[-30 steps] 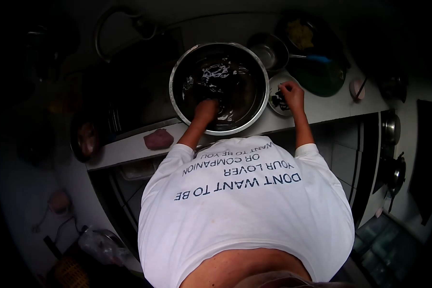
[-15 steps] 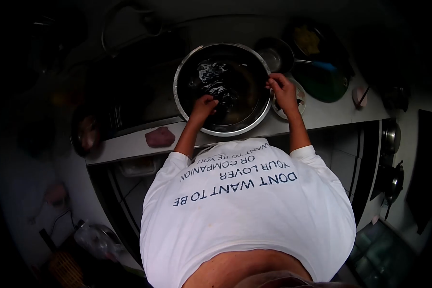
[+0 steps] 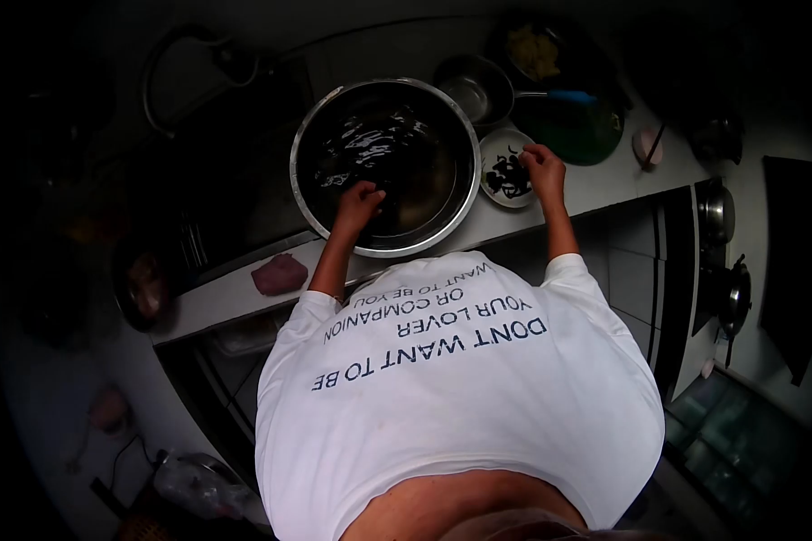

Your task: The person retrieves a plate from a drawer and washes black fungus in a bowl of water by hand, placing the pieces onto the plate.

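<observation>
A large metal basin [image 3: 471, 185] holds dark, rippling liquid with pale glints on it. My left hand [image 3: 359, 206] hangs over the basin's near side, fingers drawn together; what they hold, if anything, is too dark to see. To the right, a small white plate [image 3: 520, 200] carries dark thin strips [image 3: 505, 173], whose kind I cannot make out. My right hand [image 3: 547, 169] is at the plate's right edge, its fingertips pinched close to the strips. Whether a strip is between them is hidden.
Behind the plate stands a saucepan [image 3: 472, 93] with a blue-tipped handle [image 3: 570, 96], beside a green round board [image 3: 579, 142]. A reddish cloth-like lump [image 3: 280, 274] lies on the counter's left front edge. A faucet [image 3: 153, 86] curves at the back left.
My right hand has moved from the basin's right rim to the plate of dark strips. My left hand stays over the basin. The whole view has shifted slightly.
</observation>
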A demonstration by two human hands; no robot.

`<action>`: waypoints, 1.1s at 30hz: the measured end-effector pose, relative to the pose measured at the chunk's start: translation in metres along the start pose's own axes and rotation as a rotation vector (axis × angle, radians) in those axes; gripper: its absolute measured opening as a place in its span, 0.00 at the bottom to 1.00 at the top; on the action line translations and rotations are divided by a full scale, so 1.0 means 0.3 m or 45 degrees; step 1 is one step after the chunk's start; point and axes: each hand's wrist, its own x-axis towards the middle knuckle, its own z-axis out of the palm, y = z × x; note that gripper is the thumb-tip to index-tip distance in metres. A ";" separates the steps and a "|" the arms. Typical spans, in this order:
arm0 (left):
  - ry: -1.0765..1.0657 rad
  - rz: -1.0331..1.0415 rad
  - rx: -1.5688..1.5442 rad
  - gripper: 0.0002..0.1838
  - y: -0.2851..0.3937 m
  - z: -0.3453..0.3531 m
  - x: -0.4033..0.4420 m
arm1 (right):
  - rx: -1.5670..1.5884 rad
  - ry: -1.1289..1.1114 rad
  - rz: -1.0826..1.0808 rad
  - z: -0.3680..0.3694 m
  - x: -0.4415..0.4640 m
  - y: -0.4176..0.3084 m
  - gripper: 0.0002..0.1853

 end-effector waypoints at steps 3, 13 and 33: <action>0.020 -0.036 -0.161 0.15 -0.001 0.002 -0.004 | 0.214 -0.193 -0.112 0.081 -0.032 -0.129 0.11; -0.106 -0.105 -0.477 0.12 -0.018 -0.027 0.006 | -0.467 -0.884 -0.787 0.597 -0.194 -0.129 0.20; -0.166 -0.004 -0.514 0.11 0.051 -0.002 -0.038 | 0.464 -1.201 0.059 0.527 -0.221 -0.281 0.10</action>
